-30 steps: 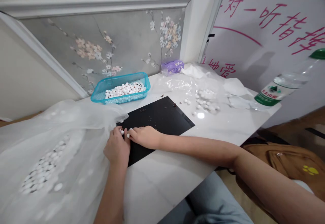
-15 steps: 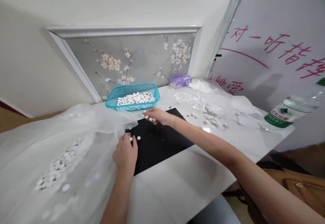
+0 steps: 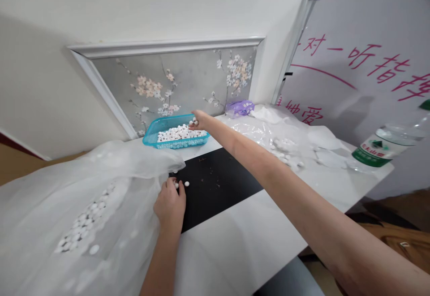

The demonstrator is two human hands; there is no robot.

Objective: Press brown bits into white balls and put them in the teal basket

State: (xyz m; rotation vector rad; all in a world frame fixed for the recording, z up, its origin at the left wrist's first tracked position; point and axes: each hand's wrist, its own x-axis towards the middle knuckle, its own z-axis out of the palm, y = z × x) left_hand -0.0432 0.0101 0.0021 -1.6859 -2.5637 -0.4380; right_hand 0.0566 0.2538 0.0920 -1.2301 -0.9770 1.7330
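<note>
My right hand (image 3: 200, 121) is above the right end of a blue plastic basket (image 3: 148, 138), closed around a few small white balls that show at its fingertips. Many white balls (image 3: 181, 133) with dark spots fill the basket. On the left part of a black mat (image 3: 215, 184) rests my left hand (image 3: 171, 199), its fingers curled around white balls, one of them visible between thumb and fingers. Just to the right of that thumb, a single white ball (image 3: 187, 183) lies on the mat. Tiny reddish bits are scattered over the mat.
A clear plastic bag (image 3: 117, 224) of white balls covers the table's left side. At the right are loose white balls (image 3: 285, 157), crumpled clear plastic (image 3: 255, 130), a purple packet (image 3: 240, 108) and a water bottle (image 3: 376, 146). A wall panel (image 3: 188, 81) stands behind the basket.
My right hand has moved from over the mat, up and away from me, to above the basket, carrying its white balls. My left hand has stayed on the mat.
</note>
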